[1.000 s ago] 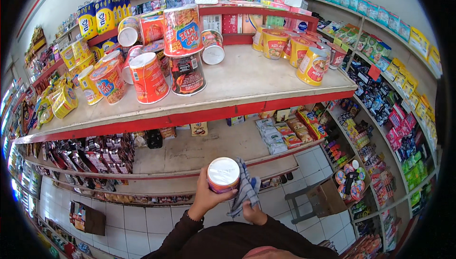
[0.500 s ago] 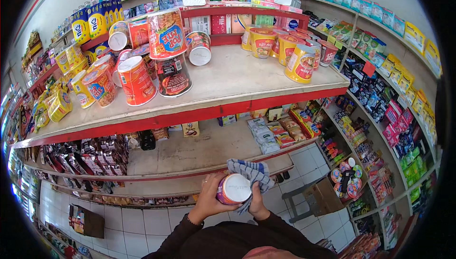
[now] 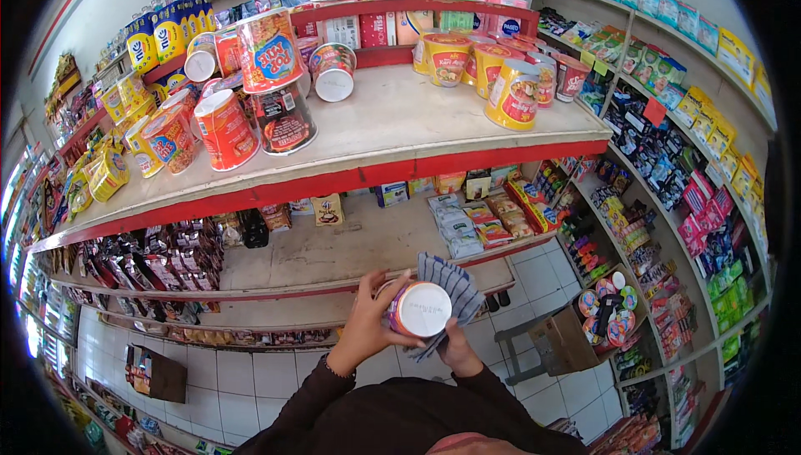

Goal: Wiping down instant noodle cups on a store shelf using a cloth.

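Between my hands is an instant noodle cup (image 3: 423, 310), tilted so its white round bottom faces me. Fingers and thumb of my left hand (image 3: 368, 315) wrap its left side. My right hand (image 3: 455, 348) grips a blue-and-grey striped cloth (image 3: 455, 286) bunched against the cup's right side; part of the cloth hangs below the cup. Ahead, the shelf top (image 3: 400, 121) carries more noodle cups: a red cup (image 3: 225, 131) standing at left, a large orange cup (image 3: 270, 50) stacked on a black cup (image 3: 284, 119), and yellow cups (image 3: 511, 96) grouped at right.
A lower shelf (image 3: 334, 248) holds packets at both ends. On the tiled floor stand a cardboard box (image 3: 156, 373) at left and another box (image 3: 564, 342) beside a grey stool (image 3: 519, 355) at right. Stocked shelves (image 3: 667, 171) curve along the right wall.
The cup has moved slightly up and right in my hands, its bottom turned more toward me. The cloth has shifted and now stands up along its right side. My view has shifted slightly.
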`<state>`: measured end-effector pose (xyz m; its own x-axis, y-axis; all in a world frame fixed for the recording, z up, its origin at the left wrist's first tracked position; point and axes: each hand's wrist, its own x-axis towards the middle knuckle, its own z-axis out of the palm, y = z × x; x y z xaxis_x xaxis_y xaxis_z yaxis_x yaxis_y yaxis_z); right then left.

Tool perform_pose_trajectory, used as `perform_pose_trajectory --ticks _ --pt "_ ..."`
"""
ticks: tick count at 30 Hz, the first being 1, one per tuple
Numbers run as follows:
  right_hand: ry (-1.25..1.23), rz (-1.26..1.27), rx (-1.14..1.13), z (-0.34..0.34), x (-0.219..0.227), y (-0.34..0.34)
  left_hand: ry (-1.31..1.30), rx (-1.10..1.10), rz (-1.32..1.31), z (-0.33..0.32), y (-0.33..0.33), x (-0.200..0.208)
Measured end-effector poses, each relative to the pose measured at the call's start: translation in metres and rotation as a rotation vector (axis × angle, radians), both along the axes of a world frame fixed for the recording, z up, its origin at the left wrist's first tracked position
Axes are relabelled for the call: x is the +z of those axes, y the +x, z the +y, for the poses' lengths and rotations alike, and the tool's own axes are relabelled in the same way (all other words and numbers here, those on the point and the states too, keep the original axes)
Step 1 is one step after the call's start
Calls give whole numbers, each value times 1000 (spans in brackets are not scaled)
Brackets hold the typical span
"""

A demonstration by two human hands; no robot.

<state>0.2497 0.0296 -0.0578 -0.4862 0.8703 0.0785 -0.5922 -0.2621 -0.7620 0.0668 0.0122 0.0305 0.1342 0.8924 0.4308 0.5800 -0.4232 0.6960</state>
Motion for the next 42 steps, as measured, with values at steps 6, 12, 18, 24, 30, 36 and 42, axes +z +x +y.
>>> perform_pose_trajectory --ticks 6,12,18,24,30,36,42 --pt "392 -173 -311 14 35 15 -295 -99 -327 4 38 -38" --pt "900 -598 -506 16 49 53 -437 -267 -1146 -2 74 -35" --pt "1129 -626 -348 20 67 88 40 3 207 7 78 -51" --pt "901 -608 -103 45 63 99 45 -69 -21 0 98 -56" --pt "718 -524 -41 31 64 90 95 -5 -211 -2 88 -46" --pt "1249 -677 0 22 73 81 149 125 -133 -1 53 -66" --pt "1096 -635 -319 37 71 49 -44 -41 -306 -18 59 -37"
